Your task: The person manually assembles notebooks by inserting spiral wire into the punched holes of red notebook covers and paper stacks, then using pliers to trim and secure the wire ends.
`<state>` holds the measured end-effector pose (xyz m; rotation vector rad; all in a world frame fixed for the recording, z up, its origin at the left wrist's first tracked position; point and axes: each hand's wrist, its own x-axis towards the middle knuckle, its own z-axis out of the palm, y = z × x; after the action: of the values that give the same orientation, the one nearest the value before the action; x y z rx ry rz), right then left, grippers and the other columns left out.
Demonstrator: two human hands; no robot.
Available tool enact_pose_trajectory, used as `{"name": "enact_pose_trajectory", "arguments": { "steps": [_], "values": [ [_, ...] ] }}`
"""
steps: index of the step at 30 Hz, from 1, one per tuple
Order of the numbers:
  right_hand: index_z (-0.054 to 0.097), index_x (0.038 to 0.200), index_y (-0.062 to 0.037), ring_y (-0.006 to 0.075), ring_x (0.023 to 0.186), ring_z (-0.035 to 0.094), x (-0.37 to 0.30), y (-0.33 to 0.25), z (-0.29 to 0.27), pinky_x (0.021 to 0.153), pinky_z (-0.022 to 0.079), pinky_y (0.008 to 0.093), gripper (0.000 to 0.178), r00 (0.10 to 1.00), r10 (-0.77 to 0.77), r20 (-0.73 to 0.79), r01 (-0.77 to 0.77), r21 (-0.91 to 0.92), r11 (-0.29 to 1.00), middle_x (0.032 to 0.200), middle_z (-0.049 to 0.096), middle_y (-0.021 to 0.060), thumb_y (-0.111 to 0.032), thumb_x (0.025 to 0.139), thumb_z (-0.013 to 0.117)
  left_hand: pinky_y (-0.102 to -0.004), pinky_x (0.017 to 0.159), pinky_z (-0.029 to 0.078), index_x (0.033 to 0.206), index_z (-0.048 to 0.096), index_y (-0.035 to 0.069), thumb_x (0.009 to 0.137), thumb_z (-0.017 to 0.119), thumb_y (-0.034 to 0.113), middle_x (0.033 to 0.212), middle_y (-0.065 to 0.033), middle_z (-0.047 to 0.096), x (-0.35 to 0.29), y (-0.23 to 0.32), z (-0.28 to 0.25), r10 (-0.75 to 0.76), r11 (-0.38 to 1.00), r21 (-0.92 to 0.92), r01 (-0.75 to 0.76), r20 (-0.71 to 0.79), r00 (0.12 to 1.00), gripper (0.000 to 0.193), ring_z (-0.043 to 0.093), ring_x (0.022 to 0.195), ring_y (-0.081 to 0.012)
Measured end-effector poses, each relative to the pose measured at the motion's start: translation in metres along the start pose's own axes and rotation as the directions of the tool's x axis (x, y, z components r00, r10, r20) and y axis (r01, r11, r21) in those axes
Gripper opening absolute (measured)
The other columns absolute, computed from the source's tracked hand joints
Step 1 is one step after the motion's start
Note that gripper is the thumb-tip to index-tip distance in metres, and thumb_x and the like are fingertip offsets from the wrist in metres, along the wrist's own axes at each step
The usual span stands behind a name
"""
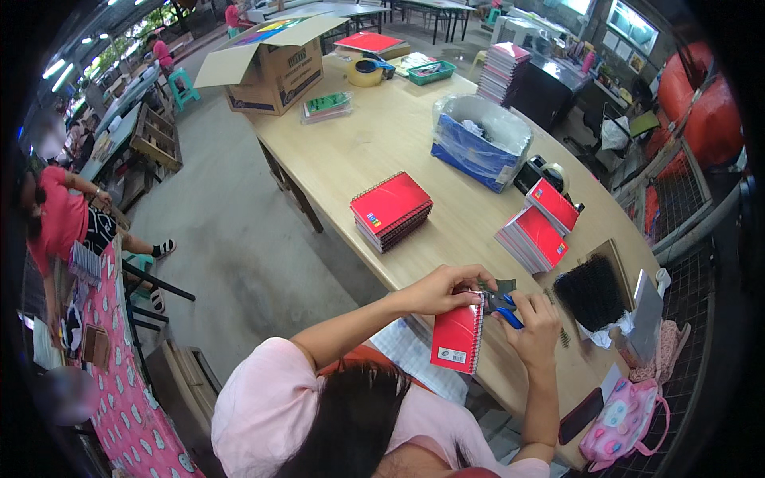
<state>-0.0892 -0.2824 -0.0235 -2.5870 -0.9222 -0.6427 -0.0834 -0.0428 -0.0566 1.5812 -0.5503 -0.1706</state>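
Note:
My left hand (pixel 448 290) grips the upper end of a red spiral notebook (pixel 456 338), which hangs over the table's near edge with its wire binding facing right. In my right hand (pixel 537 328) are blue-handled pliers (pixel 507 315), their jaws at the top end of the binding. A small dark green piece (pixel 506 285) lies just beyond the jaws. Farther off sits a neat stack of red spiral notebooks (pixel 390 201). To the right are two more stacks of red booklets (pixel 542 235). Black binding coils (pixel 594 291) are heaped on a board beyond my right hand.
The wooden table (pixel 319 155) bears an open carton (pixel 291 80), a yellow tape roll (pixel 365 73), a green tray (pixel 432 72), a plastic-lined blue box (pixel 474 159) and a tape dispenser (pixel 530 171). A dark phone (pixel 582 416) and pink bag (pixel 625 426) are near right. Another person (pixel 64 203) is at left.

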Motion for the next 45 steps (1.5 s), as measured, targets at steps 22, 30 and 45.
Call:
{"name": "enact_pose_trajectory", "arguments": {
  "steps": [22,30,45],
  "values": [
    [0.066,0.103,-0.0098,0.0281,0.077,0.059,0.0,-0.005,-0.007,0.067,0.043,0.0419,0.045,1.0,-0.015,-0.021,0.014,-0.019,1.0,0.08,0.057,0.0075,-0.029,0.067,0.085,-0.0294,0.082,0.052,0.121,0.069,0.006,0.09,0.068,0.006,0.101,-0.0092,0.074,0.0,0.002,0.0,0.072,0.997,0.009,-0.072,-0.006,0.997,0.031,0.066,0.086,-0.0115],
    [0.066,0.1,-0.0088,0.0296,0.076,0.059,-0.001,-0.005,-0.003,0.066,0.043,0.0431,0.042,1.0,-0.002,0.006,0.002,0.017,1.0,0.08,0.058,0.009,-0.029,0.069,0.085,-0.03,0.083,0.053,0.119,0.071,0.007,0.088,0.069,0.006,0.102,-0.0107,0.075,-0.002,-0.004,0.003,0.08,0.996,0.051,-0.076,-0.074,0.994,0.031,0.068,0.087,-0.0131],
    [0.067,0.105,-0.0066,0.033,0.076,0.06,-0.004,0.006,-0.006,0.068,0.046,0.0444,0.046,0.99,0.143,0.008,-0.143,0.08,0.986,0.084,0.06,0.0122,-0.03,0.069,0.085,-0.0284,0.079,0.054,0.118,0.072,0.007,0.087,0.07,0.006,0.099,-0.0088,0.076,-0.003,-0.003,-0.008,-0.03,0.998,0.053,0.037,-0.119,0.992,0.031,0.067,0.083,-0.0098]
  ]
}}
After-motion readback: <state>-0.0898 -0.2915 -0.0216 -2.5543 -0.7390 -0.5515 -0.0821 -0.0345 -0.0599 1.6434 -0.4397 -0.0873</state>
